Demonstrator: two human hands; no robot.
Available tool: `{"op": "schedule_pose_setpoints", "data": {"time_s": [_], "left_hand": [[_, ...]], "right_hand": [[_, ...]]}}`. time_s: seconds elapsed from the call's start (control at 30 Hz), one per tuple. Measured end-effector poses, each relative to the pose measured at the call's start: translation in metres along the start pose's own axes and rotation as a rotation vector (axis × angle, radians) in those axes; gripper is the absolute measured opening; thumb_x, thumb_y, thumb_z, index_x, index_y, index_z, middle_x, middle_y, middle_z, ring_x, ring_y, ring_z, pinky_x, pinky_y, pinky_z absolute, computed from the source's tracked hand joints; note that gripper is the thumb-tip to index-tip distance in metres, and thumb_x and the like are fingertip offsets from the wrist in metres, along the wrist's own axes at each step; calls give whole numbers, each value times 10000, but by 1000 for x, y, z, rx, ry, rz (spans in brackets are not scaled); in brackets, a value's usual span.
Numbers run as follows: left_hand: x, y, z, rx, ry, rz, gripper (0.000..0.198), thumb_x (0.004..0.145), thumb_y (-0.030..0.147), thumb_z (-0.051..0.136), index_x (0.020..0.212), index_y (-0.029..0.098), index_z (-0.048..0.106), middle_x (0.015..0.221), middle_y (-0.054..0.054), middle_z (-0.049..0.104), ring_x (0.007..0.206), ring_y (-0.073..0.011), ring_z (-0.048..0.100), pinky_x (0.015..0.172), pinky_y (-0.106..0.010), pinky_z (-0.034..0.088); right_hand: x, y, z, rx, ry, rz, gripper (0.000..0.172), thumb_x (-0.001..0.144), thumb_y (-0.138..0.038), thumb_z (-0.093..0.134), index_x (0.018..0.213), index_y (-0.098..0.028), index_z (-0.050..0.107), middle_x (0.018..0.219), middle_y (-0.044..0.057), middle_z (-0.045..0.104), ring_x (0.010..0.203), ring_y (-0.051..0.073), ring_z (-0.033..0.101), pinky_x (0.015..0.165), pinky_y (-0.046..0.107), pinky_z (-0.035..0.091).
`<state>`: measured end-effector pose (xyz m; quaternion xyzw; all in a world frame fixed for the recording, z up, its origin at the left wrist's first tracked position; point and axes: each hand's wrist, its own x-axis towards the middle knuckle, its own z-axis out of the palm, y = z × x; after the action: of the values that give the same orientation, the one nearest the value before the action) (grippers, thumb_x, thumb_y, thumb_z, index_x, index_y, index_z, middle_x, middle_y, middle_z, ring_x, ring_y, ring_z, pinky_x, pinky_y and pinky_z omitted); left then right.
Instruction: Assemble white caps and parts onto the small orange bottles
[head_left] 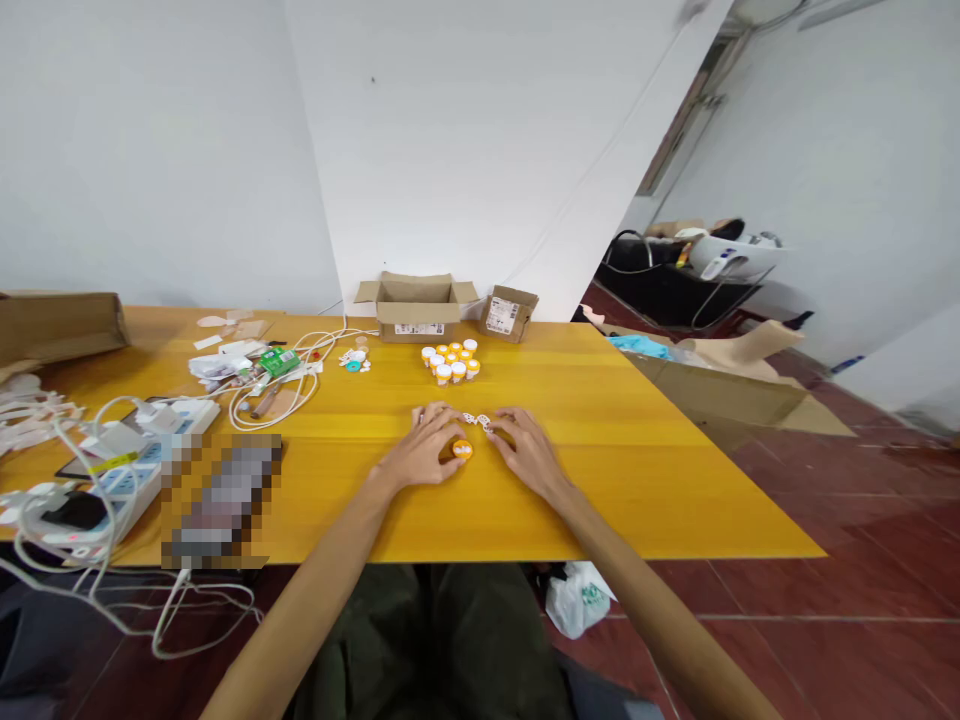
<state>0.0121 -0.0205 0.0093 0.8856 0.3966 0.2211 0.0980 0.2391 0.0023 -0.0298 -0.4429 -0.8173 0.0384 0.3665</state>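
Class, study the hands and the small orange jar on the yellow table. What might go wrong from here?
1. The small orange jar sits between the left hand and right hand; a nudge might roll it away.
2. The tiny white pieces just beyond it might scatter and get lost.

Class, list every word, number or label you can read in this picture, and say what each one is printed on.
Nothing here can be read with certainty.
open cardboard box: white label on its front, print too small.
small cardboard box: white label, too small.
orange jar between the left hand and right hand: white marks, blurred.
green packet: print blurred.
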Motion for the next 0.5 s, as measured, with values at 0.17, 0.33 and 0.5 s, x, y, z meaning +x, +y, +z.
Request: {"op": "schedule_pose_setpoints", "data": {"time_s": [0.17,0.33,0.5], "left_hand": [[0,1,-1,16,-9,-12,224,843,265,597,1064,247,630,1334,-84,572,1287,-319,420,1066,-522,318],[1,0,-1,27,-8,-10,201,851,280,602,1047,246,628,1324,-86,575,1288,-317,421,1067,-517,311],[1,0,0,32,4,-5,203,850,282,605,1048,244,630,1314,-83,572,1266,-314,423,1054,-510,315]], "right_hand": [[0,-3,-1,-11,-30,-47,175,939,-216,544,969,-264,709,1097,87,661,1031,261,624,924,446,523],[1,-11,-5,27,-56,-94,174,946,-210,540,978,-262,704,1126,92,657,1020,256,622,921,450,519],[2,-20,-8,112,-62,-135,178,967,-230,520,961,-259,696,1116,89,653,1063,251,609,927,448,512]]}}
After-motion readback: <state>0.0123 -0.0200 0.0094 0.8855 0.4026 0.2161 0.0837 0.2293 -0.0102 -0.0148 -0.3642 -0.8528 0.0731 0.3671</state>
